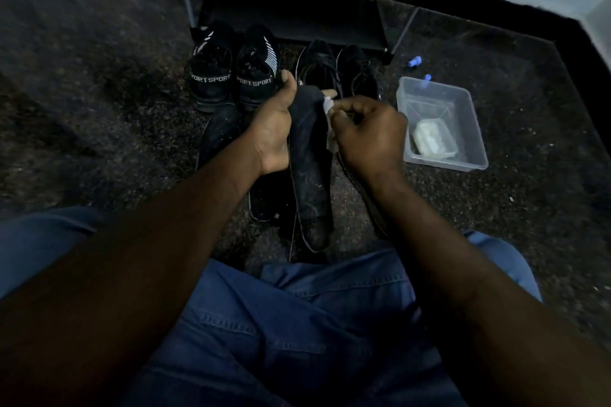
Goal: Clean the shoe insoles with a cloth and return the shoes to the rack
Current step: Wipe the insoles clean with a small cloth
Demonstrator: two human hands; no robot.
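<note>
One dark insole is gripped near its top by the left hand, fingers curled round it above the floor; a white cloth is pinched against it by the right hand's fingers.

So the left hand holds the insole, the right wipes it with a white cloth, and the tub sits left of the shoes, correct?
No: the head view shows the tub right of the shoes. The left hand does hold the insole, and the right hand wipes it with the white cloth.
</note>
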